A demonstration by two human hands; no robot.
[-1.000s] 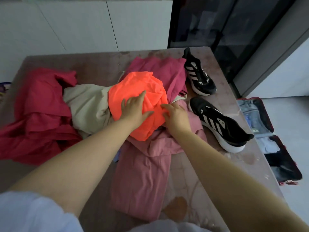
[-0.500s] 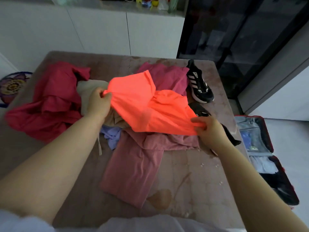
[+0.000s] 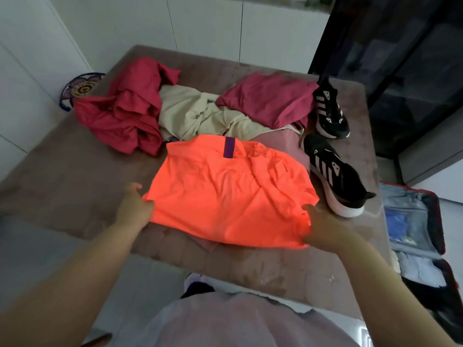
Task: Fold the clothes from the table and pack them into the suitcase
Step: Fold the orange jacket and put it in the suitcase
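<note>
Both hands grip the near corners of an orange shirt [image 3: 225,194] spread flat on the table [image 3: 75,176] — left hand [image 3: 134,206] pinching the left corner, right hand [image 3: 323,229] closed on the right one. Behind it lie a red garment [image 3: 125,113], a beige one [image 3: 190,111] and a maroon one [image 3: 268,98]; two black sneakers [image 3: 333,171] sit to the right. On the floor beside the table, the suitcase [image 3: 413,221] stands open — apparently part-packed

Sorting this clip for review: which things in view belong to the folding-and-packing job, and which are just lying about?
Part of the job:
orange shirt, held by left hand and right hand
red garment
beige garment
maroon garment
pink garment
open suitcase

Lying about:
two black sneakers
patterned round object
</note>
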